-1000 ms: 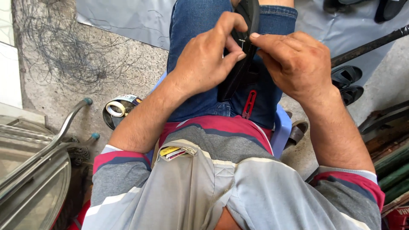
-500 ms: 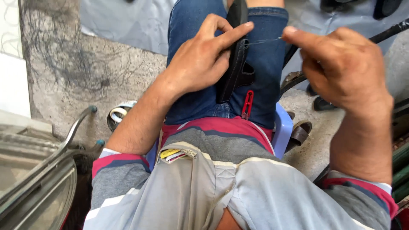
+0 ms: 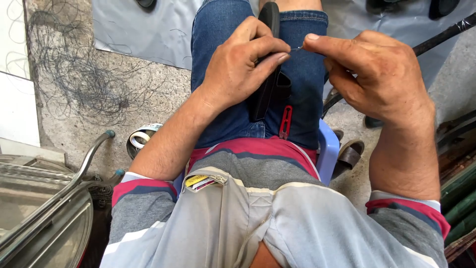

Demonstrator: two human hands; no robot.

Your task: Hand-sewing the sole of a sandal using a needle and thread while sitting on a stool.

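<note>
At the bottom of the frame hangs a grey striped shirt [image 3: 238,218], its chest pocket [image 3: 203,181] showing card edges. Just above it, in the middle, the jeans [image 3: 233,99] cover the lap, with a red clip [image 3: 285,121] lying on them beside a black shoe [image 3: 267,74] that stands lengthwise on the thigh, toe toward the top edge. The left hand [image 3: 243,64], centre frame, wraps around the shoe, thumb and forefinger pressed together at a thin thread [image 3: 296,48]. The right hand [image 3: 377,74], upper right, pinches the other end of that thread between thumb and forefinger, the remaining fingers curled in. The thread runs short and taut between the two pinches.

A blue stool [image 3: 328,154] peeks out under the right thigh, a brown sandal [image 3: 349,155] just beside it. Lower left sits a metal frame [image 3: 74,178] over a glass pane [image 3: 34,218], with a tape roll [image 3: 141,138] near it on the concrete. Farther up left lies a tangle of thread [image 3: 84,79], and a grey sheet [image 3: 144,30] spreads along the top.
</note>
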